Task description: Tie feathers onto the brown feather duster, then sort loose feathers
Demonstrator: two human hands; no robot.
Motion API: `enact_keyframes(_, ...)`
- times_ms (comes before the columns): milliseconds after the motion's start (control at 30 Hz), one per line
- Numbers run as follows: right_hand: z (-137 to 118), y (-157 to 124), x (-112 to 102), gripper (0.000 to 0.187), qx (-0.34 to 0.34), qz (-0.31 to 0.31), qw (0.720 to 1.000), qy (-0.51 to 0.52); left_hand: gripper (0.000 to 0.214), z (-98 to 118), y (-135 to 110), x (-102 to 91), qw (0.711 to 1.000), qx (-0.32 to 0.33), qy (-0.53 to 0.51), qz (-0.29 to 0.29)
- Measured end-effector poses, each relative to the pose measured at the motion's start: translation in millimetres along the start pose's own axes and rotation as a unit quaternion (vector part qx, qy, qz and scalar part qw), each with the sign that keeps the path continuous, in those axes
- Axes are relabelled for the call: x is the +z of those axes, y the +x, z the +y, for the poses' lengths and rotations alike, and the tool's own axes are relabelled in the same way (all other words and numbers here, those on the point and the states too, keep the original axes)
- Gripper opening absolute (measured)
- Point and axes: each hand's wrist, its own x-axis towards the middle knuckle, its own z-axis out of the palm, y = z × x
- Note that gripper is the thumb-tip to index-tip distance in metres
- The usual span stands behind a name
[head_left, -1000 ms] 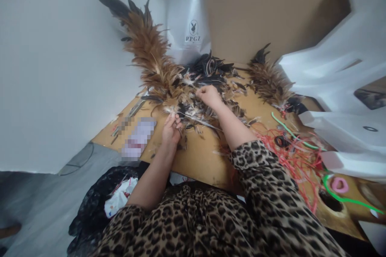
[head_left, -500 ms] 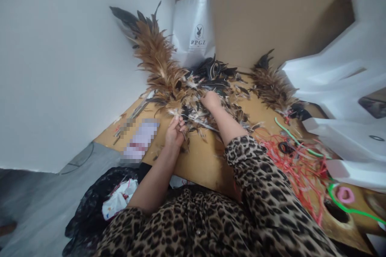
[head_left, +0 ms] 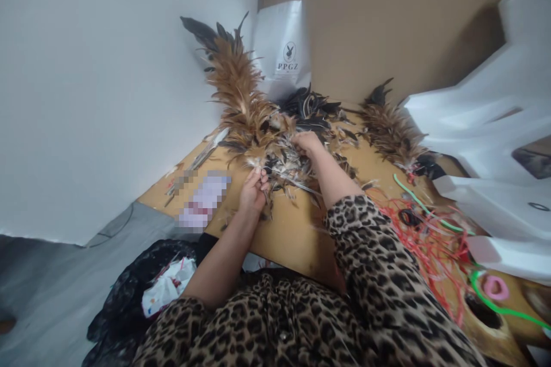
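A heap of brown and black feathers (head_left: 279,137) lies on a wooden table (head_left: 293,229). My left hand (head_left: 253,190) is closed on a small bunch of feathers at the heap's near edge, fingers pinched round their quills. My right hand (head_left: 309,142) reaches into the middle of the heap with fingers curled among the feathers; what they grip is hidden. A tall brown feather bundle (head_left: 235,77) rises at the back left against the wall. A second feather bundle (head_left: 390,129) lies at the right of the heap.
A white bag (head_left: 284,49) printed PPGZ stands at the back. White foam sheets (head_left: 486,143) pile at the right. Red strings (head_left: 426,241), a green cord (head_left: 419,203) and a pink ring (head_left: 495,287) lie on the table's right. A black bag (head_left: 133,292) sits on the floor.
My right hand has drawn back a little toward me within the heap. My left hand keeps its pinch on the feathers. The view has tilted down and shifted slightly.
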Motion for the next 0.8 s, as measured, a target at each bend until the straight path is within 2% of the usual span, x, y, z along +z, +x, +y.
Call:
enact_keyframes(67, -1, -5, -9, 0.023, 0.021, -0.003, 0.999, 0.043, 0.01, 0, 1, -0.6, 1.0, -0.002, 0.002, 0.002)
enact_keyframes(133, -4, -10, -17, 0.024, 0.052, -0.003, 0.989, 0.142, 0.01, -1, 1, -1.2, 1.0, 0.001, 0.009, 0.005)
enact_keyframes(200, -7, -17, -25, 0.024, 0.085, -0.011, 0.954, 0.288, 0.011, -1, 2, -1.8, 1.0, 0.008, 0.018, 0.01)
enact_keyframes(267, -9, -25, -32, 0.027, 0.108, -0.035, 0.903, 0.414, 0.013, -2, 3, -2.1, 0.999, 0.015, 0.028, 0.019)
enact_keyframes(333, -11, -37, -38, 0.032, 0.108, -0.064, 0.875, 0.467, 0.015, -3, 3, -1.8, 0.999, 0.023, 0.039, 0.03)
enact_keyframes(400, -13, -54, -41, 0.038, 0.098, -0.084, 0.863, 0.489, 0.017, -5, 3, -0.8, 0.998, 0.031, 0.052, 0.036)
enact_keyframes(500, -17, -86, -37, 0.046, 0.078, -0.109, 0.851, 0.509, 0.02, -8, 2, 1.7, 0.996, 0.038, 0.067, 0.041)
enact_keyframes(600, -20, -117, -23, 0.042, 0.08, -0.129, 0.844, 0.514, 0.021, -11, 1, 4.2, 0.994, 0.044, 0.086, 0.049)
enact_keyframes(700, -22, -136, -2, 0.037, 0.088, -0.133, 0.866, 0.474, 0.022, -14, 0, 4.9, 0.992, 0.056, 0.107, 0.043)
enact_keyframes(800, -20, -141, 16, 0.035, 0.081, -0.117, 0.888, 0.438, 0.025, -17, 0, 4.7, 0.989, 0.078, 0.125, 0.026)
